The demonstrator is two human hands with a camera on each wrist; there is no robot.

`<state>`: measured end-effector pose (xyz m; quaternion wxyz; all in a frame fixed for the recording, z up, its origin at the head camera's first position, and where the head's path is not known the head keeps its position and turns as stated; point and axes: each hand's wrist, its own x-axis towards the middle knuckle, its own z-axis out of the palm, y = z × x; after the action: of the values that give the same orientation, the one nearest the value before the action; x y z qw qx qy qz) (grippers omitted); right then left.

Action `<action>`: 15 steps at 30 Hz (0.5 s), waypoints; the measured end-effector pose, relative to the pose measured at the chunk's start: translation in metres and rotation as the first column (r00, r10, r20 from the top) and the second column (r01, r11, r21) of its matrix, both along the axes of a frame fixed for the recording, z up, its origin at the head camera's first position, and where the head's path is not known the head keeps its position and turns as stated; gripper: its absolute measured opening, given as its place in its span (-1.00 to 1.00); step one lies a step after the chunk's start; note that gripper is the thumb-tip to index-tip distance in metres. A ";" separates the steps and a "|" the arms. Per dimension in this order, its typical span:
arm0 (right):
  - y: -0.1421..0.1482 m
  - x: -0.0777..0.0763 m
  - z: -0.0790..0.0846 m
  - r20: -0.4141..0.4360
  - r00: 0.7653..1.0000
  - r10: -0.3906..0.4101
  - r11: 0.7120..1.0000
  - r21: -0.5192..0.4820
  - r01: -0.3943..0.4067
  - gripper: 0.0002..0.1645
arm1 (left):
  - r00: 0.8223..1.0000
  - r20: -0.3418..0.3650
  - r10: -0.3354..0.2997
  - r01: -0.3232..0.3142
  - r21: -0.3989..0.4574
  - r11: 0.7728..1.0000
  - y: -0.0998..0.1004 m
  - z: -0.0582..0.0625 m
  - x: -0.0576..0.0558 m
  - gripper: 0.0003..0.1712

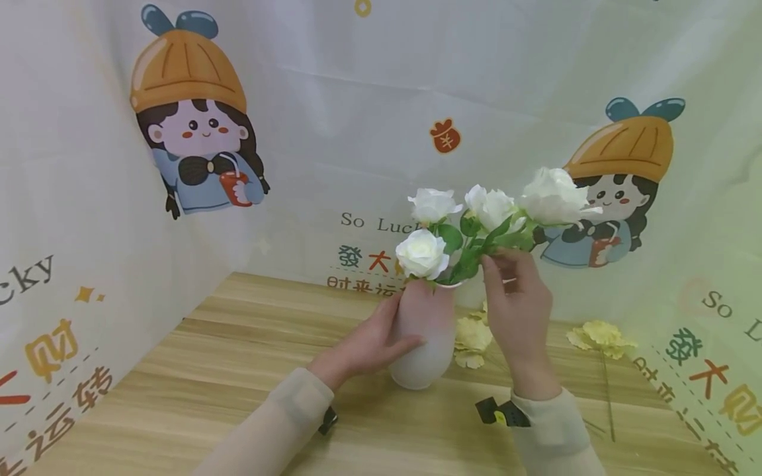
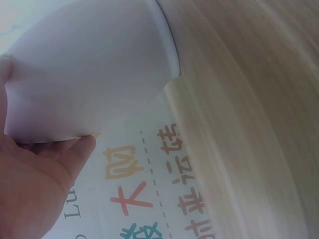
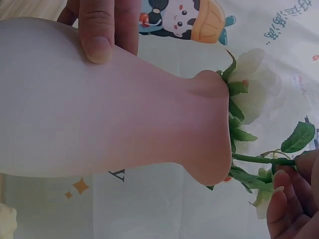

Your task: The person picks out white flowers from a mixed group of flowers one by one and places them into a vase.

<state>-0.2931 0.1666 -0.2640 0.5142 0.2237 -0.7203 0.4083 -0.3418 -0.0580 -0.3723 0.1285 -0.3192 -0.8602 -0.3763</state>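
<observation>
A pink-and-white vase (image 1: 424, 337) stands on the wooden table, holding white artificial roses (image 1: 423, 254) with green leaves. My left hand (image 1: 364, 345) grips the vase's side, thumb across its front and fingers behind; the left wrist view shows the palm (image 2: 37, 186) near the pale vase wall (image 2: 94, 74). Above the rim to the right, my right hand (image 1: 520, 311) pinches the green stem (image 3: 254, 159) of a rose. That stem runs into the vase mouth (image 3: 227, 129) in the right wrist view. A large white rose (image 1: 553, 196) leans out over the right hand.
One yellow flower (image 1: 473, 340) lies behind the vase on its right. Farther right, another yellow flower (image 1: 601, 336) with a long thin stem rests on the table (image 1: 238, 357). A printed cloth backdrop (image 1: 333, 119) with cartoon figures encloses the table's back and sides.
</observation>
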 end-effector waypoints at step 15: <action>-0.008 -0.014 -0.015 0.143 0.987 -0.074 0.985 0.165 0.049 -0.87 | 1.000 0.011 -0.011 0.011 0.008 1.000 -0.001 0.002 0.001 0.15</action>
<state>-0.3068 0.1590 -0.2785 0.4517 0.2110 -0.7938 0.3483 -0.3409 -0.0593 -0.3707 0.1228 -0.3214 -0.8577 -0.3821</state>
